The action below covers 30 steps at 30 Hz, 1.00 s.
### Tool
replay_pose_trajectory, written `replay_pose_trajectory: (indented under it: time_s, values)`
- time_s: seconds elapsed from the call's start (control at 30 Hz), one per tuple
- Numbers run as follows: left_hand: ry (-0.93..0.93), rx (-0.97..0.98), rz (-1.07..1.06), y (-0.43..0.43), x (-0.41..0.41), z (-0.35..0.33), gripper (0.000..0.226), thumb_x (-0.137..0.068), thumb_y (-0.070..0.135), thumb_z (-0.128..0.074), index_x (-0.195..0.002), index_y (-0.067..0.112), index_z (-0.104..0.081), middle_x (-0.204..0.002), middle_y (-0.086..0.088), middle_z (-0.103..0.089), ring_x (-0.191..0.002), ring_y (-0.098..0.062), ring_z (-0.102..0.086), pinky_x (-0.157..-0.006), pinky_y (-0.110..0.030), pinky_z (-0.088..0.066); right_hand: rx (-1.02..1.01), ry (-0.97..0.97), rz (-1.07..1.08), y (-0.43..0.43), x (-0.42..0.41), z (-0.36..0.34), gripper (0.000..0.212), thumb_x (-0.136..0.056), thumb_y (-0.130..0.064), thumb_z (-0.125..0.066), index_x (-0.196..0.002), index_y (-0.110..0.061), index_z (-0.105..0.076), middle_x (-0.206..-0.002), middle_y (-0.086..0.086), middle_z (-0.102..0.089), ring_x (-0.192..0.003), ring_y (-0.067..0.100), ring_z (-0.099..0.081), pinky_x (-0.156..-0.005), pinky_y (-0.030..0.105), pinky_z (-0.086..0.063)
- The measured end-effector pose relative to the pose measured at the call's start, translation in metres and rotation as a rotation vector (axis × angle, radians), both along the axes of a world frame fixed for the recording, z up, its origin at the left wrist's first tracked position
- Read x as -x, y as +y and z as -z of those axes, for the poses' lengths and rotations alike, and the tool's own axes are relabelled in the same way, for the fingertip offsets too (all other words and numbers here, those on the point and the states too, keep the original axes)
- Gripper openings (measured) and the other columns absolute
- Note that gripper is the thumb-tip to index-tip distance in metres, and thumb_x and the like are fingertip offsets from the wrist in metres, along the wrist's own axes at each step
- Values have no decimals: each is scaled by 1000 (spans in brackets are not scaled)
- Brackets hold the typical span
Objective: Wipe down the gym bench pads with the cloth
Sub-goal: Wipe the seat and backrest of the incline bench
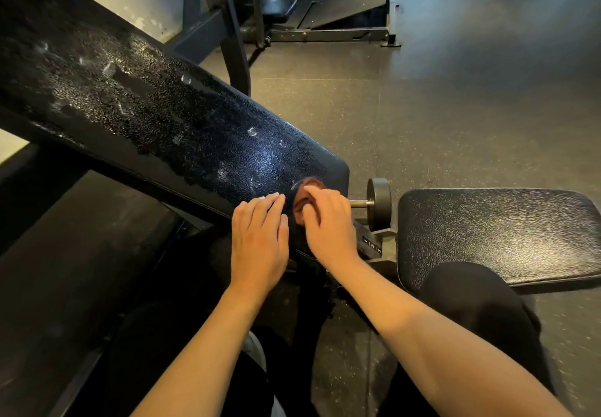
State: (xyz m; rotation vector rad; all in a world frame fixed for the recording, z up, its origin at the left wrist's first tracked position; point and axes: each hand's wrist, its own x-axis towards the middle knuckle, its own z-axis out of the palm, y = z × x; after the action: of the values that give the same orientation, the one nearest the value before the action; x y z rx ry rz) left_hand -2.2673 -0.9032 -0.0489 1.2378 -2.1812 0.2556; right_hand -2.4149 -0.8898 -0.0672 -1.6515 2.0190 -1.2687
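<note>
A long black back pad slopes from the upper left down to the centre, its surface wet with droplets and streaks. At its lower end my right hand grips a small reddish-brown cloth and holds it against the pad. My left hand rests flat on the pad's lower edge just left of the cloth, fingers straight. A separate black seat pad lies to the right, with fine droplets on it.
An adjustment knob on a metal pin sticks out between the two pads, close to my right hand. My dark-clothed knee overlaps the seat pad's near edge. Other gym machines stand at the back on the rubber floor.
</note>
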Motion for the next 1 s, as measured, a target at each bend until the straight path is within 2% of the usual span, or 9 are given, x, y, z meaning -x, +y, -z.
replay_pose_trajectory:
  time_s: [0.13, 0.23, 0.3, 0.43, 0.53, 0.63, 0.83, 0.9, 1.0]
  values:
    - [8, -10, 8, 0, 0, -1, 39, -102, 24, -45, -135, 7, -60, -137, -6, -59, -125, -30, -53, -111, -50, -33, 98, 106, -130, 14, -13, 4, 41, -97, -37, -47, -135, -24, -56, -128, -1, -52, -123, 19, -43, -107, 30, -36]
    - [-24, 1, -11, 1, 1, 0, 39, -102, 26, -47, -134, 8, -61, -136, -5, -60, -125, -30, -53, -112, -49, -33, 24, 105, -32, 4, -5, 13, 41, -98, -39, -39, -135, -26, -51, -133, 0, -49, -126, 22, -42, -109, 44, -38]
    - [-27, 11, -29, 2, 2, 1, 39, -101, 27, -49, -133, 9, -62, -135, -4, -61, -126, -29, -52, -114, -48, -31, -73, -11, 97, -4, 8, 21, 40, -98, -38, -35, -134, -29, -47, -139, -1, -45, -131, 23, -39, -110, 47, -35]
    - [-38, -10, -51, 5, 6, 2, 40, -101, 30, -48, -134, 12, -62, -136, -1, -60, -128, -27, -49, -117, -47, -26, -145, -249, 178, -1, 18, 24, 38, -102, -25, -41, -140, -27, -45, -145, -2, -45, -137, 22, -35, -112, 32, -25]
    - [-26, -22, -66, 4, 9, 2, 41, -101, 31, -45, -133, 13, -63, -136, 0, -61, -129, -27, -49, -118, -45, -21, 12, -125, 37, 12, 0, 11, 36, -101, -24, -44, -136, -23, -51, -143, -4, -48, -139, 17, -35, -119, 43, -26]
    - [-30, -14, -61, 4, 10, 2, 40, -101, 30, -44, -132, 13, -64, -135, -1, -61, -128, -27, -49, -117, -46, -22, 98, 27, -181, 16, -6, 12, 39, -101, -30, -45, -139, -23, -51, -146, -5, -46, -142, 16, -33, -121, 44, -23]
    - [-45, -11, -37, 5, 6, 2, 39, -101, 29, -48, -133, 13, -63, -137, 0, -61, -130, -26, -49, -118, -47, -25, -87, -168, 134, -3, 16, 25, 35, -95, -34, -38, -128, -30, -51, -133, -7, -54, -131, 21, -44, -112, 48, -34]
    - [-34, -15, -15, 6, 4, 1, 39, -101, 28, -48, -133, 11, -63, -137, -2, -61, -130, -25, -48, -118, -48, -25, -63, -222, 134, 3, 9, 20, 32, -98, -24, -43, -128, -27, -53, -136, -5, -53, -135, 22, -40, -116, 43, -29]
    - [21, -15, -17, 8, -3, -1, 39, -100, 25, -48, -132, 9, -63, -137, -6, -60, -129, -29, -49, -118, -49, -24, 72, -94, -48, 19, -10, 5, 34, -99, -19, -47, -132, -22, -55, -140, -3, -52, -139, 20, -38, -119, 45, -26]
